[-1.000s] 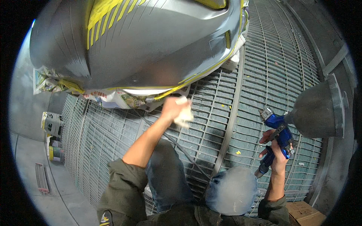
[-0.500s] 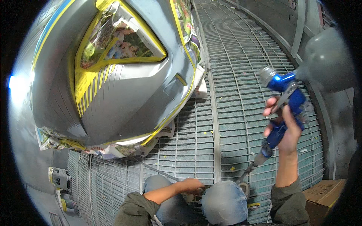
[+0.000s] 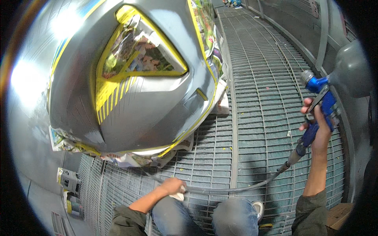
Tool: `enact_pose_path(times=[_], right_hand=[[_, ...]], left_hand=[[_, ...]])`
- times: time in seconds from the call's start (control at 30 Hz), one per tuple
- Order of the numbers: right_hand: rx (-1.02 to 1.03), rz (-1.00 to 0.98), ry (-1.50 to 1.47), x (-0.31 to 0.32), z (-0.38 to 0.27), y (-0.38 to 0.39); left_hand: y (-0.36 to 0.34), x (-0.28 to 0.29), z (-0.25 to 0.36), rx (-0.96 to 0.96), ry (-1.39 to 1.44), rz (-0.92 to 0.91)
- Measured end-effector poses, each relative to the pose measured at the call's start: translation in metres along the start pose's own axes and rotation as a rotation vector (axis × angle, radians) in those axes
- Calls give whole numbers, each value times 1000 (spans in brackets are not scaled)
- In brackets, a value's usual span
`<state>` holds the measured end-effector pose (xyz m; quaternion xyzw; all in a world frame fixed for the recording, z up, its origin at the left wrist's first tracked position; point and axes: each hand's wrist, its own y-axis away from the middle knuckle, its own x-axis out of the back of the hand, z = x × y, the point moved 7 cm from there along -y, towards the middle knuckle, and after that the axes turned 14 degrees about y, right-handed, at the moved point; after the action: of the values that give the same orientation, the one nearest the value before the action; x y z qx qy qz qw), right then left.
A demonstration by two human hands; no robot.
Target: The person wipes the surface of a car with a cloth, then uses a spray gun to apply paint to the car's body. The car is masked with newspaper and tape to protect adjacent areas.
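Observation:
In my right hand (image 3: 319, 128), at the right, is a blue spray gun (image 3: 329, 104) with a large grey cup (image 3: 351, 69) on it. Its nozzle end points left, toward the car body. My left hand (image 3: 172, 187) is closed round the grey air hose (image 3: 236, 190), low in front of my knees. A whitish scrap (image 3: 179, 196), perhaps cloth, shows under those fingers. The hose sags from there and rises to the gun's handle. Ahead on the left is a grey-coated car body part (image 3: 136, 126), edged with yellow masking tape. Printed paper (image 3: 138, 49) covers its triangular opening.
Metal floor grating (image 3: 260, 129) runs underfoot and away along the grey wall (image 3: 291, 23) on the right. A cardboard box (image 3: 339, 215) sits by my right arm. Cans (image 3: 73, 206) and a box-shaped container (image 3: 68, 179) stand at the lower left. Bright lamps glare at the far left.
The spray gun in my right hand has shifted right and slightly down in view. My left hand has moved left along with the hose, which now stretches across in front of my knees. The view has turned slightly.

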<state>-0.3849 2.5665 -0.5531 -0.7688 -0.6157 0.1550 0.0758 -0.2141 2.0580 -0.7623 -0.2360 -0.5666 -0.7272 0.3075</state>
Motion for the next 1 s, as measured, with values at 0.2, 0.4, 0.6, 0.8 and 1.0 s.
enact_pose_path(times=[0.2, 0.4, 0.6, 0.8, 1.0], right_hand=[[-264, -487, 36, -83, 88, 75], [-535, -1076, -121, -204, 140, 182], [-82, -1014, 132, -237, 143, 180], [-284, -740, 157, -184, 165, 118], [-294, -451, 199, -144, 181, 29]], left_hand=[[91, 46, 47, -182, 118, 370], [150, 19, 83, -275, 105, 427], [165, 21, 102, -290, 96, 446], [150, 28, 105, -267, 165, 475], [125, 32, 113, -237, 241, 559]])
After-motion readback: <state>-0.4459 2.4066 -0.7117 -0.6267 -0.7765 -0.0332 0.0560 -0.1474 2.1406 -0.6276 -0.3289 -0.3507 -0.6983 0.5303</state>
